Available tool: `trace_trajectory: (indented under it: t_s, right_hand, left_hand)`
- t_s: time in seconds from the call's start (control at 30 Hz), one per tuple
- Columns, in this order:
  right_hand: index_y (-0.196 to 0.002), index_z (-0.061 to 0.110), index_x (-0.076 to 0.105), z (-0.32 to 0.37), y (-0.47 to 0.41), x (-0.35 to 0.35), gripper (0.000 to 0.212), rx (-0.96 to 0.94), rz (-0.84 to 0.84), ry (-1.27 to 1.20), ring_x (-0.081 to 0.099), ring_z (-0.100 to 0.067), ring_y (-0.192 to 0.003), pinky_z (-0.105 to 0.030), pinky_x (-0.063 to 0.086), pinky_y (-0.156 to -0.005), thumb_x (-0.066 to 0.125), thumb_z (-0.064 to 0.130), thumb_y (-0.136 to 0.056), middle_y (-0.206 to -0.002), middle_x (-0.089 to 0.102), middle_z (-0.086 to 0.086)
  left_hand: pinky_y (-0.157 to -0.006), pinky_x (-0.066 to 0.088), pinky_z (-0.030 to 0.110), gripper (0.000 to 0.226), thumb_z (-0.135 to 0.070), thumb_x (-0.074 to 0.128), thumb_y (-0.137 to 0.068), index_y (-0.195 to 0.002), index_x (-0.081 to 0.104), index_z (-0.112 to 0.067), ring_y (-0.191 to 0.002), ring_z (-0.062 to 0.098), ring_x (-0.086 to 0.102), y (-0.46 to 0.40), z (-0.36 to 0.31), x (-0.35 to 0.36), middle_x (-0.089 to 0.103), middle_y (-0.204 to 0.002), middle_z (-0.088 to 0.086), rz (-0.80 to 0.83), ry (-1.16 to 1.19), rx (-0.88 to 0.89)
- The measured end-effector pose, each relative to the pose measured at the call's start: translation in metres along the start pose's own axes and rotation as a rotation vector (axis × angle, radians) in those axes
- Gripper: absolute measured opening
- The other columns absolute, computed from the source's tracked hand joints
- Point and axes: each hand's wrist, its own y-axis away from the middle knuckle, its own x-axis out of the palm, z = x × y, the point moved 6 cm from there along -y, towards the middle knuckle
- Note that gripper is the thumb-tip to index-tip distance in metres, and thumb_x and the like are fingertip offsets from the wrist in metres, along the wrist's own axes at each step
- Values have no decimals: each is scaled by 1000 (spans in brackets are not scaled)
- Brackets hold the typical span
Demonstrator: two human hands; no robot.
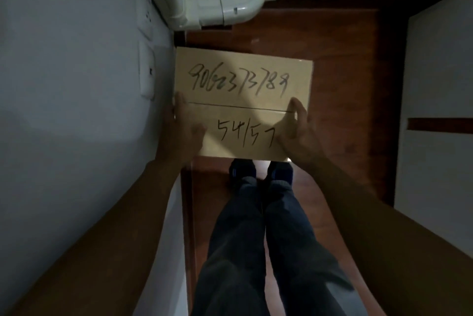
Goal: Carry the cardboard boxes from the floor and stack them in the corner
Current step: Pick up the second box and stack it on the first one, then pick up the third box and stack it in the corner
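A tan cardboard box (243,93) with black handwritten numbers on its top is in front of me, close against the white wall on the left. My left hand (183,126) grips its left edge and my right hand (298,129) grips its right edge, thumbs lying on the top face. The box hides whatever is beneath it, so I cannot tell if it rests on something or hangs in my hands. My feet show just below its near edge.
The white wall (76,85) on the left carries wall sockets (147,70). A white plastic duct (225,8) bends along the corner at the top. Reddish wooden floor (345,85) lies to the right, bounded by a white cabinet (440,85).
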Motion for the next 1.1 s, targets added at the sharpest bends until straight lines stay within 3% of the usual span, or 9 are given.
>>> trace_trajectory:
  t_s: [0.13,0.2,0.27,0.33,0.5,0.6,0.7,0.83,1.1]
  right_hand:
    - [-144,33,33,10,22,-18,64,105,-46,92,47,-32,-120,-31,44,-86,56,18,-86,-144,31,-10]
    - [-144,22,40,19,44,-31,63,150,-62,126,48,-33,-125,-28,40,-87,57,20,-83,-146,36,-15]
    - [-140,15,47,29,75,-44,56,210,-83,100,52,-30,-123,-23,36,-87,58,21,-85,-143,46,-13]
    - [-138,11,50,45,112,-58,51,247,-82,77,55,-27,-118,-22,36,-86,58,21,-89,-139,53,-13]
    - [-132,10,55,66,233,-100,45,379,-149,-100,53,-14,-89,-21,39,-76,57,27,-90,-121,61,-2]
    - [-126,13,62,58,312,-117,42,391,-208,-198,57,-15,-88,-21,43,-73,57,25,-87,-121,65,-5]
    - [-118,14,66,21,397,-136,35,393,-308,-265,58,-16,-82,-18,43,-61,57,23,-86,-113,68,-4]
    - [-110,17,68,-58,525,-157,28,421,-432,-362,62,-16,-83,-27,47,-70,56,29,-88,-104,68,-2]
    - [-98,9,70,-260,822,-111,19,838,-929,-756,63,-25,-90,-32,48,-76,56,20,-91,-101,71,-9]
  left_hand:
    - [-106,39,60,84,-30,61,-87,-154,12,-17,-140,43,29,14,-20,-21,11,-159,20,-14,-146,7]
    - [-100,44,57,65,-25,61,-86,-144,32,-14,-132,40,39,31,-46,-35,23,-154,19,-13,-189,29]
    - [-82,53,47,29,-28,47,-83,-109,52,-16,-113,35,53,52,-80,-47,46,-131,16,21,-190,82]
    - [-71,48,36,31,-34,33,-78,-89,55,-15,-98,29,54,77,-115,-51,55,-110,14,124,-222,183]
    - [-94,49,44,31,-22,58,-91,-122,56,-15,-109,27,57,161,-223,-57,55,-124,9,446,-241,356]
    - [-92,50,41,29,-31,59,-91,-120,57,-23,-102,21,59,219,-275,-62,59,-118,-2,564,-362,484]
    - [-90,50,41,21,-34,57,-92,-112,58,-28,-98,18,59,291,-319,-65,62,-111,-7,590,-458,590]
    - [-81,50,33,9,-29,57,-94,-101,61,-26,-91,18,61,402,-359,-30,65,-103,-2,657,-602,724]
    - [-81,47,32,15,-24,58,-94,-100,67,-15,-96,22,63,706,-336,171,70,-107,8,1099,-941,1085]
